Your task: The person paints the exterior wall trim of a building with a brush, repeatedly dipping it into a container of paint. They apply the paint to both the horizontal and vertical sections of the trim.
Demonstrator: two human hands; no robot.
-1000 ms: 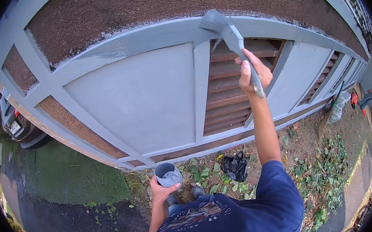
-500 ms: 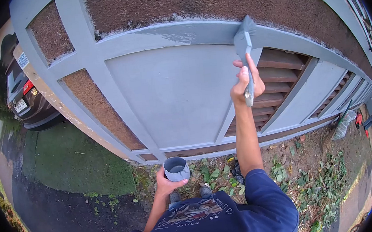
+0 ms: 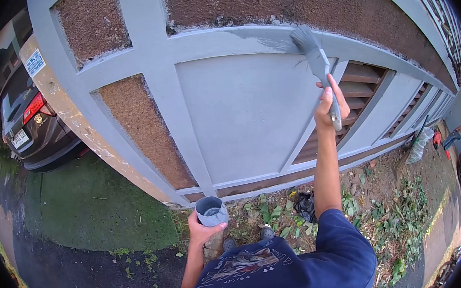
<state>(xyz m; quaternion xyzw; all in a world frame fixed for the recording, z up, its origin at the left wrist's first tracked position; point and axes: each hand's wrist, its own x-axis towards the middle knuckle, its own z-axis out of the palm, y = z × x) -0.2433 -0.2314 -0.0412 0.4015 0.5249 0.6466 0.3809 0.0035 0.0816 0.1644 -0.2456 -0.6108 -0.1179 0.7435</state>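
Note:
My right hand (image 3: 330, 105) is closed round the handle of a paintbrush (image 3: 317, 59). The brush's grey bristles press against the horizontal ledge (image 3: 222, 44) of the wall, where a darker, wet-looking grey stretch shows beside paler paint. Low in front of my body, my left hand (image 3: 202, 231) grips a grey paint cup (image 3: 210, 211) by its side. The cup stands upright, its opening facing me, with grey paint on its inside. Below the ledge lies a smooth light-grey panel (image 3: 244, 115).
Brown rough-textured panels (image 3: 130, 125) and a slatted vent (image 3: 347, 101) are set in the wall. A parked car (image 3: 36, 117) stands at left beyond the wall's corner. Cut leaves (image 3: 402, 227) and a black plastic bag (image 3: 305, 206) litter the ground; another person (image 3: 460, 134) is at far right.
My view has turned left, so the wall sits further right. The brush has moved leftward along the ledge, its bristles now fanned out. The cup stays in my left hand.

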